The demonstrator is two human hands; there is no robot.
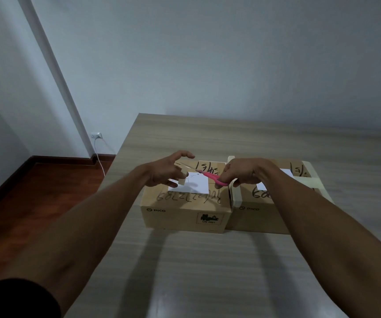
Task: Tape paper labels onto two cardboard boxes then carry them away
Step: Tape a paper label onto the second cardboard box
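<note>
Two cardboard boxes stand side by side on the table, the left box (185, 210) and the right box (260, 214). A white paper label (196, 184) lies on top of the left box; another label (262, 185) lies on the right box, mostly hidden by my arm. My left hand (169, 171) hovers over the left box and pinches a short strip of beige tape (182, 180) at the label's left edge. My right hand (242, 173) grips pink-handled scissors (212, 176), their blades pointing left toward the tape. Beige tape bands (304, 179) cross the right box.
The wood-grain table (208, 260) stands against a grey wall, its left edge near a dark wooden floor (35, 203). A wall socket (96, 135) with a white cable is at the left.
</note>
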